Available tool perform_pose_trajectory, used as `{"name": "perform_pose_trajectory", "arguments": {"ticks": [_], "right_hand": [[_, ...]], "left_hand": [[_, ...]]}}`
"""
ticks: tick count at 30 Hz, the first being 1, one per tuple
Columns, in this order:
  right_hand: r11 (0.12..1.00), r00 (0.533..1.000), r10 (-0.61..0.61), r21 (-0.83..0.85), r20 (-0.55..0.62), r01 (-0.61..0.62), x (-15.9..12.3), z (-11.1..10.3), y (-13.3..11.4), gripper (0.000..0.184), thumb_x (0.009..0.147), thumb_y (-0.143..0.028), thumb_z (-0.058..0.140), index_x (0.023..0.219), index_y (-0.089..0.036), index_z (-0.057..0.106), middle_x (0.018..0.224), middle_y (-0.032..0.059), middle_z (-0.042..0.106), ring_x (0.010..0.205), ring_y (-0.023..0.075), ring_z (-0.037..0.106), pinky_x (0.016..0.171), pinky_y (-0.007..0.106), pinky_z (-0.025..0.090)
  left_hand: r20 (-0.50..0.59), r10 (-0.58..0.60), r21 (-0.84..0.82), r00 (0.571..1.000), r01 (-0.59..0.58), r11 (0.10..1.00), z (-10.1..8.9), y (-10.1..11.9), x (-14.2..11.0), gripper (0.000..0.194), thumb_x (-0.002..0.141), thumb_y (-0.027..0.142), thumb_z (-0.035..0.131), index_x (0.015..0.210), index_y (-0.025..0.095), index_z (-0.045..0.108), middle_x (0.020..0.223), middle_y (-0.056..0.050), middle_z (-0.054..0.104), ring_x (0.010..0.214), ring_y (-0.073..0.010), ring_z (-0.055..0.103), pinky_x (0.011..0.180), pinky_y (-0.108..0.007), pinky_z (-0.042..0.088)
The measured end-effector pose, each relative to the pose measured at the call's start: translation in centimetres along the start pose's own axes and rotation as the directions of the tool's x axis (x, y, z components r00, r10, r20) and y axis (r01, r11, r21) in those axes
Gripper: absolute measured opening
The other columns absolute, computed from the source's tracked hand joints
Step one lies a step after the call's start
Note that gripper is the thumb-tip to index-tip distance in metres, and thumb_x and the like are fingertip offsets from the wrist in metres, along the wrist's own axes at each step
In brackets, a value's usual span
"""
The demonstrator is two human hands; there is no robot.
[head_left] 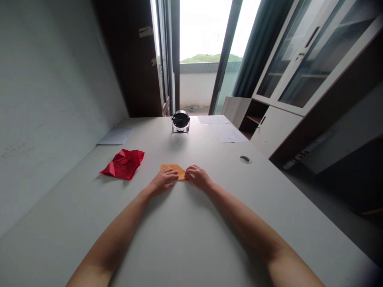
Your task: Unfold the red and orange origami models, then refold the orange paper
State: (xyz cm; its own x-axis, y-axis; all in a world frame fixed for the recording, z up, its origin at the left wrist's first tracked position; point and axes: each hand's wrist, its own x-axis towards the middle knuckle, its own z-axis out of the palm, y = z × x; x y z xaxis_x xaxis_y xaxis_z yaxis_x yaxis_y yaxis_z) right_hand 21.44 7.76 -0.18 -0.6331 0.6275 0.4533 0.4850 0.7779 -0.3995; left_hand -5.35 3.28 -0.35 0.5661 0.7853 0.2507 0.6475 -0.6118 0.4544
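A folded piece of orange paper (172, 168) lies on the white table (179, 231) in front of me, its upper right edge slanting down to a point. My left hand (163, 180) rests over the paper's lower left part, fingers stretched out and pressing it down. At the paper's right corner, the fingers of my right hand (198, 176) are bent and pinched together on the edge. Both hands partly cover the paper, so its lower left side and right tip are hidden. To the left sits a crumpled red paper piece (124, 164), apart from both hands.
A round black-and-silver device on a stand (180, 121) is at the table's back. White sheets lie at the back left (116, 135) and back right (229, 132). A cable hole (245, 159) is at right. A wall (60, 99) borders the left; cabinets (277, 129) stand right.
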Motion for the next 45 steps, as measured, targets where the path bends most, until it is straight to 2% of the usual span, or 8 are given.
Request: {"name": "perform_pose_trajectory", "arguments": {"ticks": [4,9,14,22,26,34,39,45], "right_hand": [[0.998,0.998,-0.062,0.027,0.029,0.062,0.1,0.0,-0.2,0.019,0.096,-0.023,0.055,0.102,-0.026,0.073,0.113,0.0037,0.072,0.112,0.0191,0.061,0.100,0.035,0.049],[0.997,0.993,-0.074,-0.024,0.089,0.077,0.0,0.2,-0.1,0.026,0.096,-0.025,0.055,0.117,-0.029,0.070,0.128,0.0006,0.067,0.128,0.0209,0.055,0.110,0.039,0.044],[0.995,0.987,-0.027,-0.094,0.160,0.043,-0.1,0.5,-0.2,0.036,0.098,-0.027,0.051,0.132,-0.032,0.062,0.141,0.0009,0.058,0.138,0.0238,0.046,0.111,0.043,0.042],[0.995,0.976,0.006,-0.094,0.220,0.015,-0.2,0.9,0.1,0.045,0.102,-0.031,0.044,0.147,-0.030,0.046,0.147,0.0038,0.052,0.142,0.0235,0.041,0.115,0.045,0.035],[0.997,0.974,0.019,-0.076,0.226,-0.002,-0.2,1.0,0.2,0.045,0.103,-0.032,0.042,0.148,-0.032,0.045,0.148,0.0033,0.052,0.142,0.0226,0.041,0.115,0.044,0.034],[0.997,0.977,0.018,-0.079,0.214,-0.001,-0.1,1.0,0.0,0.043,0.103,-0.033,0.042,0.146,-0.030,0.049,0.148,0.0032,0.052,0.142,0.0228,0.041,0.116,0.044,0.033],[0.998,0.983,0.017,-0.065,0.185,-0.005,0.1,0.5,-0.5,0.035,0.101,-0.031,0.046,0.133,-0.030,0.060,0.143,0.0018,0.057,0.138,0.0233,0.046,0.114,0.043,0.037],[0.999,0.992,0.036,-0.008,0.124,-0.035,0.4,0.0,-1.0,0.023,0.097,-0.027,0.054,0.113,-0.027,0.069,0.128,0.0034,0.067,0.130,0.0212,0.054,0.108,0.038,0.044]], "left_hand": [[0.012,0.006,-0.053,1.000,-0.006,0.999,-0.4,0.5,0.1,0.034,0.087,0.023,0.063,0.120,0.029,0.069,0.141,-0.003,0.059,0.136,-0.0259,0.046,0.118,-0.047,0.033],[0.000,-0.011,-0.105,1.000,0.011,0.994,-0.6,1.1,0.1,0.025,0.086,0.021,0.063,0.109,0.027,0.071,0.136,-0.004,0.063,0.135,-0.0252,0.046,0.115,-0.045,0.036],[-0.008,-0.013,-0.107,1.000,0.012,0.994,-0.5,1.2,0.2,0.021,0.088,0.025,0.063,0.108,0.027,0.071,0.132,-0.004,0.065,0.135,-0.0251,0.047,0.114,-0.045,0.037],[-0.065,-0.001,-0.117,0.998,-0.007,0.993,0.0,0.9,0.4,0.023,0.092,0.024,0.058,0.109,0.027,0.072,0.130,-0.003,0.067,0.130,-0.0231,0.052,0.113,-0.042,0.040],[-0.070,0.007,-0.117,0.998,-0.015,0.993,0.1,0.3,0.3,0.027,0.092,0.025,0.057,0.114,0.028,0.073,0.130,-0.003,0.067,0.132,-0.0232,0.052,0.115,-0.044,0.039],[-0.003,0.019,-0.095,1.000,-0.020,0.995,-0.3,0.4,0.1,0.031,0.091,0.026,0.060,0.119,0.032,0.072,0.130,0.000,0.067,0.134,-0.0239,0.050,0.116,-0.046,0.037],[-0.002,0.009,-0.114,1.000,-0.009,0.993,-0.1,0.1,0.4,0.034,0.091,0.020,0.056,0.118,0.032,0.073,0.126,0.002,0.069,0.133,-0.0222,0.050,0.116,-0.045,0.038],[0.006,0.005,-0.105,1.000,-0.004,0.994,0.2,-0.2,0.5,0.038,0.088,0.016,0.055,0.117,0.032,0.073,0.128,0.003,0.069,0.133,-0.0225,0.050,0.115,-0.045,0.039]]}}
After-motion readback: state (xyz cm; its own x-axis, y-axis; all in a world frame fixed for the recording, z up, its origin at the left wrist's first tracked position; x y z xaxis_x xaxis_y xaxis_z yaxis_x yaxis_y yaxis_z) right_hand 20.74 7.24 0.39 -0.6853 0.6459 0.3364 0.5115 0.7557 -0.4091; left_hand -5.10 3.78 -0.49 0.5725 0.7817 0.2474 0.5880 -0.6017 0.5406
